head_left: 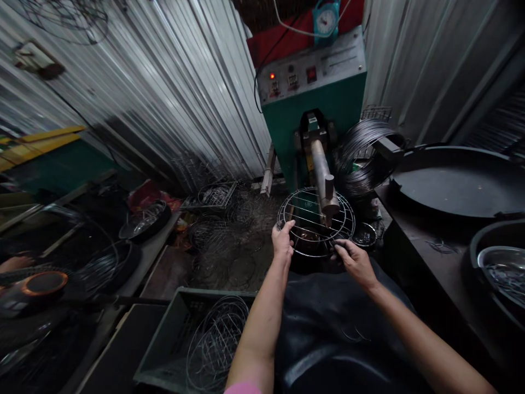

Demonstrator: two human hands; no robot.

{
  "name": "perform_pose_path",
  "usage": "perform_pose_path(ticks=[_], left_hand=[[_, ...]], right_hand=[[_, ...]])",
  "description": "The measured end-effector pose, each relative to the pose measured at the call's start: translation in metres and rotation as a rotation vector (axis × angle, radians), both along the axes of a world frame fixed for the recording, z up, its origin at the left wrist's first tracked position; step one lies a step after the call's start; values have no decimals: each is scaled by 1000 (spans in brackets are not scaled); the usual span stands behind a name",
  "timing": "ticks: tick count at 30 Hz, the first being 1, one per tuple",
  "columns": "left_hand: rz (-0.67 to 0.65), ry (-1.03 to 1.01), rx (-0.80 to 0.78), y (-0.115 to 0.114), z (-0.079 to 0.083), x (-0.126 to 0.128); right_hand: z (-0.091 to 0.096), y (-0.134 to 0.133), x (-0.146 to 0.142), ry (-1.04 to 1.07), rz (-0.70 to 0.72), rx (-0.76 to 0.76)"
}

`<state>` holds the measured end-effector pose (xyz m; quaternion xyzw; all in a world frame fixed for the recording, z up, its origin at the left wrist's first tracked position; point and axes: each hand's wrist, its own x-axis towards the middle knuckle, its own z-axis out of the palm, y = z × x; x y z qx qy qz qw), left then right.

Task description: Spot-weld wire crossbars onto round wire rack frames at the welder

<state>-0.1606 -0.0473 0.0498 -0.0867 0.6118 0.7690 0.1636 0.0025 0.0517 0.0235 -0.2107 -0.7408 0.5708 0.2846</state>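
A round wire rack (305,210) lies flat under the metal arm (324,175) of a green welding machine (314,109). My left hand (283,241) grips the rack's near left rim, fingers curled over the wire. My right hand (355,260) pinches the near right rim. The arm's tip rests on the rack right of its middle. A coil of dark wire (363,156) hangs to the right of the arm.
A green crate (164,345) with several wire rings stands at lower left. Finished wire racks (223,230) pile on the floor behind it. A large dark pan (459,183) and a metal bowl (502,271) sit on the right bench. Corrugated metal walls close in behind.
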Motion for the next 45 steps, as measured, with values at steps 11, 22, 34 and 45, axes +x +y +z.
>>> perform_pose_path(ticks=[11,22,34,45], left_hand=[[-10,-7,38,-4,7,-1],[-10,-77,65,-6,5,6],[24,-83,16,12,4,-9],[-16,-158,-4,10,-3,-14]], right_hand=[[6,3,-4,-16,22,107],[6,6,-2,-26,36,97],[0,22,-18,17,25,9],[6,21,-15,-2,7,-50]])
